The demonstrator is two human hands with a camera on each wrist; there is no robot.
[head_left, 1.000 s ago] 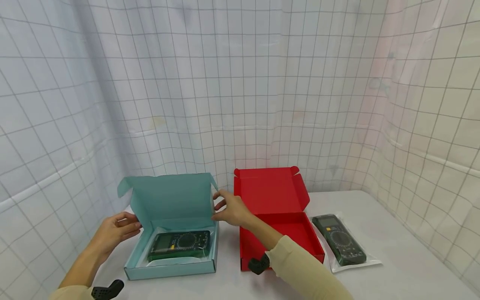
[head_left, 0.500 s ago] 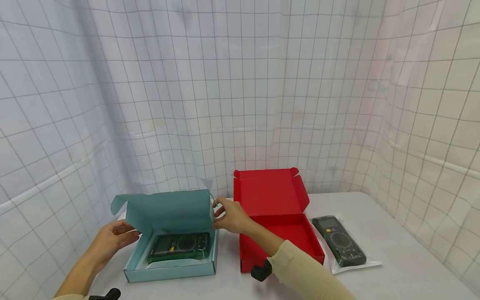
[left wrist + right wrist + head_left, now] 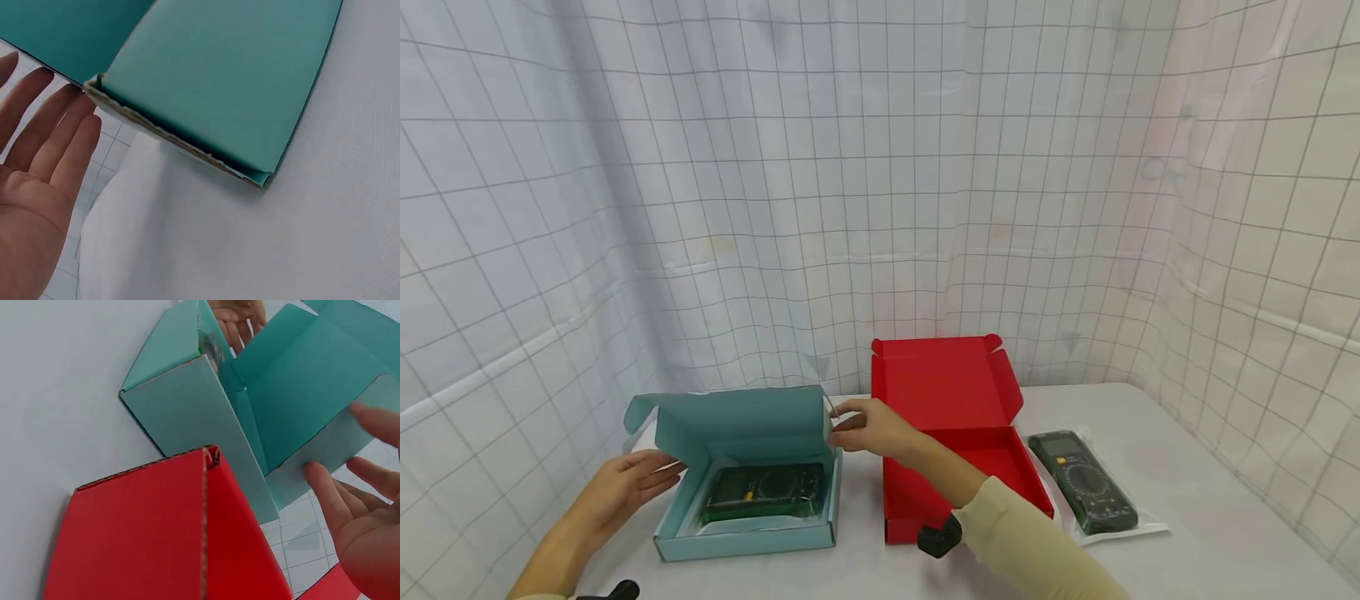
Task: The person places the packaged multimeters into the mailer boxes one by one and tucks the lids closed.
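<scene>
A teal cardboard box [image 3: 745, 537] lies open with a green multimeter [image 3: 763, 492] inside it. Its lid [image 3: 741, 421] leans forward, half lowered over the box. My left hand [image 3: 632, 483] is flat with straight fingers at the lid's left flap; in the left wrist view this hand [image 3: 47, 144] is just beside the teal box's corner [image 3: 231, 81]. My right hand [image 3: 861, 423] touches the lid's right edge with spread fingers. The right wrist view shows the right hand [image 3: 356, 481] against the teal flap [image 3: 300, 419].
An open, empty red box [image 3: 955, 392] stands right of the teal one. A second multimeter in a clear bag [image 3: 1082, 483] lies further right on the white table [image 3: 1210, 542]. Grid-patterned curtains [image 3: 880, 208] close in the back and both sides.
The teal lid has tipped from upright down toward the box. Both hands have stayed at its sides and moved lower with it.
</scene>
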